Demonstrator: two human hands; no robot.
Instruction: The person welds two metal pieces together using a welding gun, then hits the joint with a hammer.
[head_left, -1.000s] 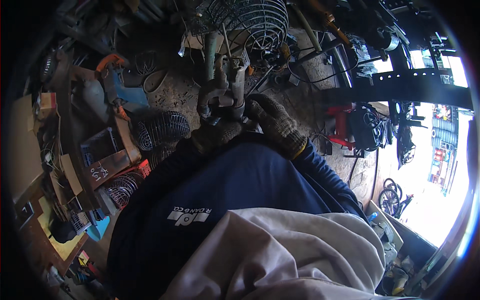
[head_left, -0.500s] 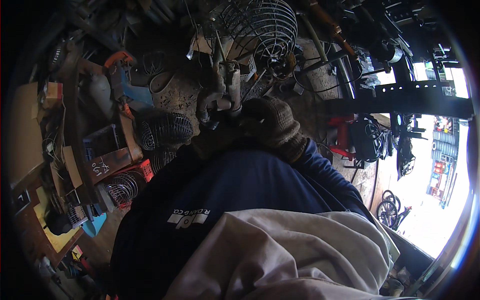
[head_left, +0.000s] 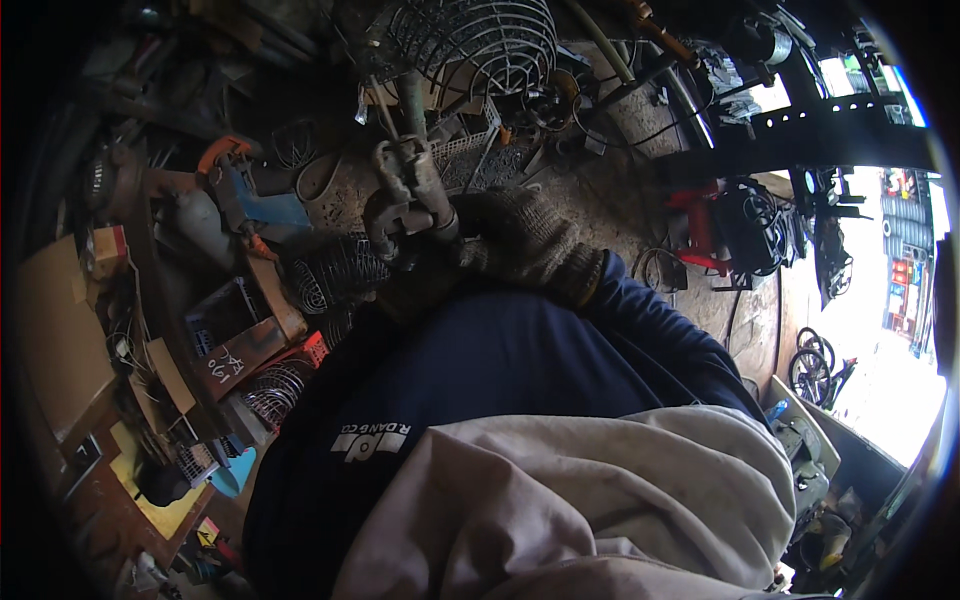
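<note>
Since a second ago the gloved right hand (head_left: pixel 525 245) has slid leftward to the grey metal fitting (head_left: pixel 405 200), and the whole scene has shifted as the head dipped; the fan guard (head_left: pixel 475 40) now sits higher, against the top edge of the view.

The dirt floor (head_left: pixel 620 210) carries everything, strewn with scrap. The person's blue sleeves (head_left: pixel 480 400) and pale trousers (head_left: pixel 580 510) fill the lower half of the view. At the floor's far side the dome-shaped wire fan guard stands over a mesh basket (head_left: pixel 465 155). To the right a red machine (head_left: pixel 720 235) with black cables sits near the doorway, and a bicycle (head_left: pixel 815 360) stands out in the daylight. To the left lie more wire guards (head_left: pixel 335 270), a crate (head_left: pixel 225 315) and a blue tool with orange grips (head_left: pixel 245 195), just beside the fitting.

The fitting, a bent piece of pipe with a clamp-like collar, stands upright in the middle of the floor, just in front of the basket. The right hand's fingers are curled against its right side at the base, closed round it as far as shows. The left hand (head_left: pixel 410 285) is dark and mostly hidden under the fitting; it touches the lower part, but how far its fingers close I cannot tell.
</note>
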